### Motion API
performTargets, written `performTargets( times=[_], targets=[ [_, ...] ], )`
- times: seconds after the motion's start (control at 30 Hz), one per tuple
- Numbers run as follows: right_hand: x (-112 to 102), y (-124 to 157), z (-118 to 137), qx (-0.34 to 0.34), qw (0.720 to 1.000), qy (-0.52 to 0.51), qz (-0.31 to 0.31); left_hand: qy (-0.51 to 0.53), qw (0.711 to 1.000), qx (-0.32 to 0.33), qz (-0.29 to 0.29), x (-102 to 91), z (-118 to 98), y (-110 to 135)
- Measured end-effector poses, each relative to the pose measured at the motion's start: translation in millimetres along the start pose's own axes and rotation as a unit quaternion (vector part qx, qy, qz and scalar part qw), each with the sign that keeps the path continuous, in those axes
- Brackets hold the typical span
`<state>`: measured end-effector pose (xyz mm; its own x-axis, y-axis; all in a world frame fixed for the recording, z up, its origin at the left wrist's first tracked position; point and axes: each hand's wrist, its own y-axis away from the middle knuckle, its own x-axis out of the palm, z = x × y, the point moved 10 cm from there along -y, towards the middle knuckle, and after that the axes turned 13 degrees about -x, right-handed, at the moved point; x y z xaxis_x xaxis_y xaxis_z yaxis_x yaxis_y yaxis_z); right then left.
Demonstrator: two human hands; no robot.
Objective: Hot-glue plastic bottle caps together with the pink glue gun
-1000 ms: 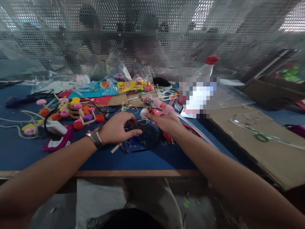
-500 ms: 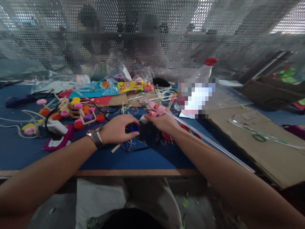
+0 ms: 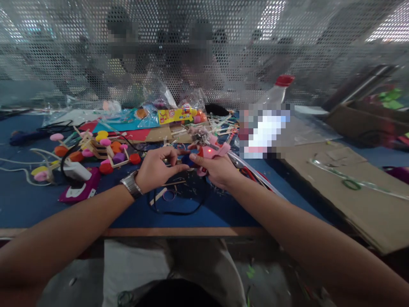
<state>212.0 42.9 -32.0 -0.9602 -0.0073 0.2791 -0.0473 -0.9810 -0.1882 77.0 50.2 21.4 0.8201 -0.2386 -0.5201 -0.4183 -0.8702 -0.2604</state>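
My right hand [image 3: 222, 170] is closed around a pink glue gun [image 3: 214, 150] with a glowing red light; a clear glue stick [image 3: 238, 158] runs out behind it. My left hand [image 3: 158, 168] is to its left, thumb and fingers closed on a small shiny blue round piece [image 3: 188, 160], partly hidden beside the right thumb. What this blue piece is, I cannot make out. A black cord [image 3: 179, 213] loops on the blue table below the hands. Small wooden sticks [image 3: 159, 197] and a thin purple ring [image 3: 169, 195] lie near the left wrist.
At left stand a wooden-stick model with coloured pieces [image 3: 119, 157] and a purple power block [image 3: 81, 187] with a white plug. Behind are a yellow packet [image 3: 177, 116] and loose sticks. A red-capped bottle [image 3: 277, 91], a lit screen [image 3: 266, 132] and cardboard [image 3: 345, 187] are at right.
My left hand has moved right and up with the blue piece, meeting my right hand. The glue gun is now gripped and turned, and the black cord has shifted into a wider loop.
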Motion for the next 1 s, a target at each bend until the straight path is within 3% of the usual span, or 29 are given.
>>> performTargets(
  times=[0.13, 0.23, 0.37, 0.5, 0.73, 1.0],
  targets=[
    [-2.2, -2.0, 2.5, -0.013, 1.0, -0.02, -0.013, -0.079, 0.997, 0.008, 0.004, -4.2, -6.8, -2.3],
    [-10.8, -6.2, 7.3, -0.042, 0.997, -0.037, -0.058, -0.241, 0.97, -0.001, 0.008, -7.5, -6.2, -6.5],
    [-19.9, -9.7, 9.4, -0.059, 0.991, -0.051, -0.106, -0.396, 0.911, -0.036, 0.11, 3.5, 9.6, -5.6],
    [-20.5, -10.3, 8.8, -0.056, 0.993, -0.036, -0.101, -0.43, 0.887, -0.053, 0.16, 8.5, 18.7, 1.3],
    [-22.5, -11.1, 6.3, -0.047, 0.995, 0.015, -0.09, -0.354, 0.914, -0.025, 0.197, 14.3, 10.7, 7.0],
    [-18.3, -8.6, 5.8, -0.036, 0.997, 0.024, -0.071, -0.144, 0.98, -0.032, 0.133, 8.1, 3.2, -4.9]
  ],
)
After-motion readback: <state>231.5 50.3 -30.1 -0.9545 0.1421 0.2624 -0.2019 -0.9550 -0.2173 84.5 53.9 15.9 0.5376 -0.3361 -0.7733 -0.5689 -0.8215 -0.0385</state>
